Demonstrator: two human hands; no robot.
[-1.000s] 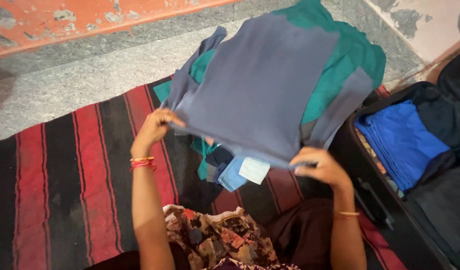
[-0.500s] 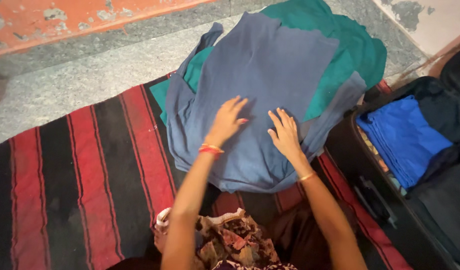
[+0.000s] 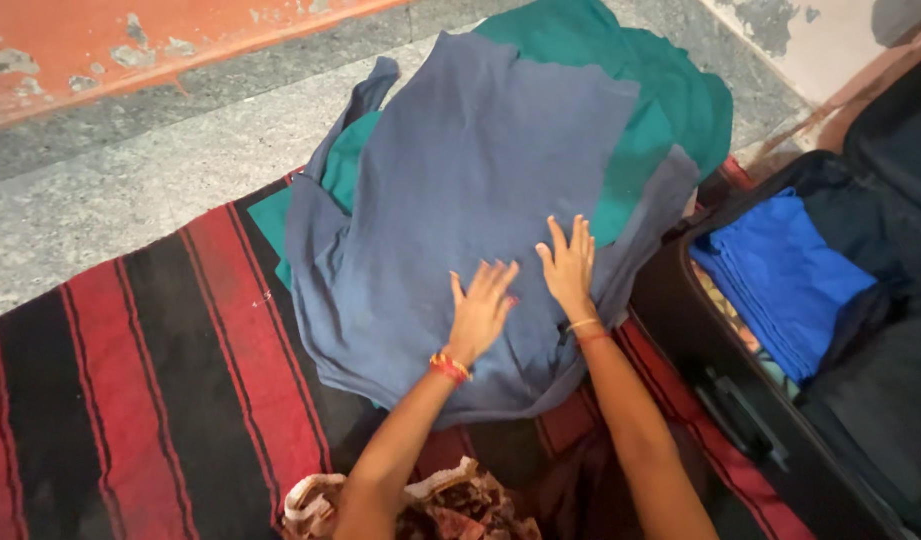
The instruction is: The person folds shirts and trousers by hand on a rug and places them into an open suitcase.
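Note:
A slate-blue garment (image 3: 451, 190) lies spread over a teal green garment (image 3: 651, 90) on a red and black striped mat (image 3: 131, 390). My left hand (image 3: 481, 310) rests flat on the blue cloth with fingers apart, red bangles at the wrist. Just to its right, my right hand (image 3: 571, 265) also presses flat on the same cloth, a thin bangle on its wrist. Neither hand grips anything.
An open dark suitcase (image 3: 741, 400) stands at the right with a folded bright blue cloth (image 3: 781, 280) inside. Grey stone floor (image 3: 131, 180) lies beyond the mat, with an orange painted wall base (image 3: 131, 50) behind. Patterned fabric (image 3: 451, 510) covers my lap.
A second ago both hands held the blue garment up by its lower edge. It has been laid down on the pile, and both palms have slid forward over it.

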